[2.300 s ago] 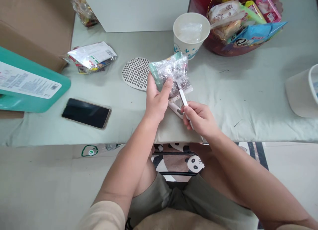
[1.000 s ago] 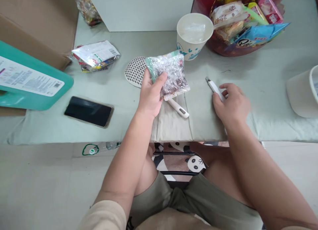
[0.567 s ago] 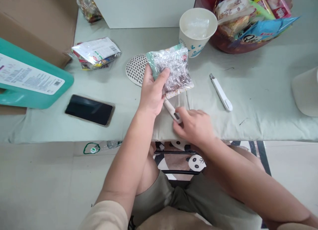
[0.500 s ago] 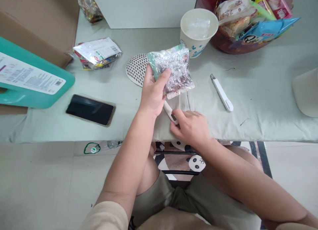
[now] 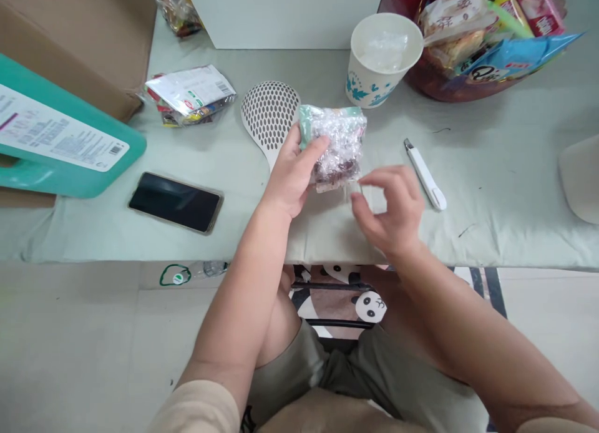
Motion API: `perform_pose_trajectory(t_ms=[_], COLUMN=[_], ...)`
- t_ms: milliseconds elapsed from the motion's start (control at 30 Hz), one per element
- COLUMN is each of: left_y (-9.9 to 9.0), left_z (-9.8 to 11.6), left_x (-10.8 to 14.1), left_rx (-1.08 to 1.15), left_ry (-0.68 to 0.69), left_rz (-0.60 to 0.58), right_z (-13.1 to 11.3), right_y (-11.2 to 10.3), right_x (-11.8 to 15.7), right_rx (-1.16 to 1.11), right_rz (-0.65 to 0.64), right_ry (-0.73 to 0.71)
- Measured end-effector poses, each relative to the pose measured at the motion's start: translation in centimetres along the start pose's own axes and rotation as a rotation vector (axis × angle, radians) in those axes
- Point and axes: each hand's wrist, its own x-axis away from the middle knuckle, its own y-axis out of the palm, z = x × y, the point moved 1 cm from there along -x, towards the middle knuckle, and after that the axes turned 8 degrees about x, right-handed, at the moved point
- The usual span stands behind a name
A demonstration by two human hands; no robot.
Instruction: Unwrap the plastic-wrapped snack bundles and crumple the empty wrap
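My left hand (image 5: 292, 171) is closed around a small clear-wrapped snack packet (image 5: 339, 143), green along its top edge with something dark red inside, and holds it above the table. The thumb presses on its crinkled front. Just off the packet's lower right corner is my right hand (image 5: 390, 205), its thumb and index finger curved and a little apart, with nothing plainly visible between them. A white skimmer (image 5: 270, 111) with a perforated bowl lies behind my left hand, which hides most of its handle. Right of my right hand rests a white utility knife (image 5: 425, 174).
A paper cup (image 5: 374, 87) with clear plastic in it stands behind the packet, beside a red basket (image 5: 430, 87) of snacks. To the left are a phone (image 5: 175, 202), flat packets (image 5: 191, 96), a green jug (image 5: 70, 177) and a cardboard box (image 5: 84, 34).
My right hand has let go of the skimmer's handle and moved up and right, near the packet. The packet has lowered slightly and turned, uncovering more of the skimmer's bowl.
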Motion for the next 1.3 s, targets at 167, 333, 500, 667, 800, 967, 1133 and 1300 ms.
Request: perform_pose_trajectory(t_ms=[167, 333, 500, 667, 800, 967, 1133, 1300], left_y=[0.9, 1.4, 1.4, 1.0, 0.9, 0.6, 0.4, -0.1], left_z=[-1.2, -1.7, -1.9, -1.8, -1.3, -0.4, -0.5, -1.4], left_x=[0.1, 0.2, 0.1, 0.1, 0.3, 0.7, 0.3, -0.7], left_rx=[-0.051, -0.107, -0.156, -0.218, -0.304, -0.328, -0.179, -0.097], left_ry=[-0.052, -0.112, -0.126, -0.127, -0.204, -0.336, -0.309, -0.153], left_rz=[-0.096, -0.074, -0.069, -0.142, -0.272, -0.292, -0.154, 0.018], right_z=[2.4, 2.1, 2.1, 2.8, 4.0, 6.8, 7.7, 4.2], right_y=[0.1, -0.3, -1.0, -0.8, -0.5, 0.4, 0.1, -0.8], right_x=[-0.3, -0.4, -0.5, -0.5, -0.4, -0.3, -0.2, -0.2], right_rx=[0.045, 0.070, 0.008, -0.043, -0.088, -0.218, -0.188, -0.119], right_rz=[-0.060, -0.128, -0.020, 0.042, 0.086, 0.157, 0.268, -0.003], right_ry=[0.235, 0.281, 0.319, 0.478, 0.577, 0.743, 0.778, 0.440])
